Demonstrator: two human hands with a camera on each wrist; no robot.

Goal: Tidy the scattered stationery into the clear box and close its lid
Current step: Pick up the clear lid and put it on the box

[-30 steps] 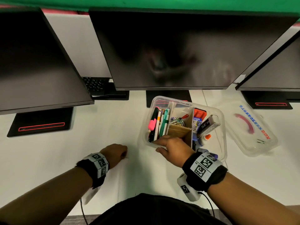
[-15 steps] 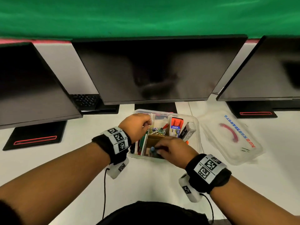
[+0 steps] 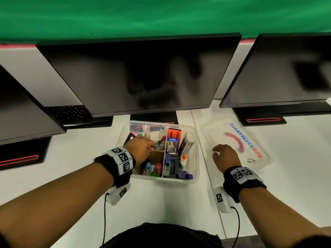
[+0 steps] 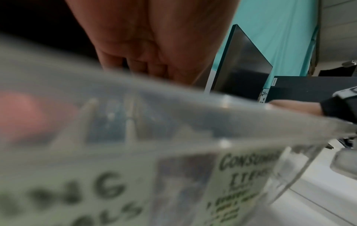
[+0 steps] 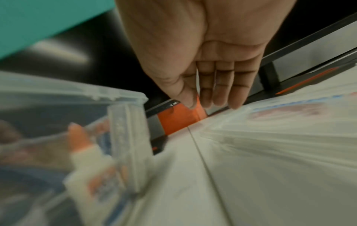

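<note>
The clear box point(image 3: 196, 158) stands open on the white desk, its compartments filled with pens point(image 3: 132, 137), paper clips point(image 3: 159, 145), a staple box point(image 3: 172, 144), a glue bottle point(image 3: 183, 159) and a stapler point(image 3: 169, 167). My left hand point(image 3: 151, 146) reaches into the box with bent fingers, tips at the paper clips; whether it pinches anything is hidden. The left wrist view shows only those fingers point(image 4: 139, 68) behind the blurred box wall point(image 4: 173, 122). The clear lid point(image 3: 254, 158) with a pink handle lies flat to the box's right. My right hand point(image 3: 217, 153) holds nothing, its straight fingers point(image 5: 218, 94) touching the lid's point(image 5: 270, 145) near-left edge.
Three dark monitors point(image 3: 139, 74) stand along the back, their black bases point(image 3: 261, 119) just behind box and lid. A keyboard point(image 3: 68, 113) lies under the left monitor. Cables hang from both wrist cameras, and the desk's front edge is near my body.
My left hand has left the desk and moved into the box. My right hand has left the box's front compartment and swung right onto the lid's edge.
</note>
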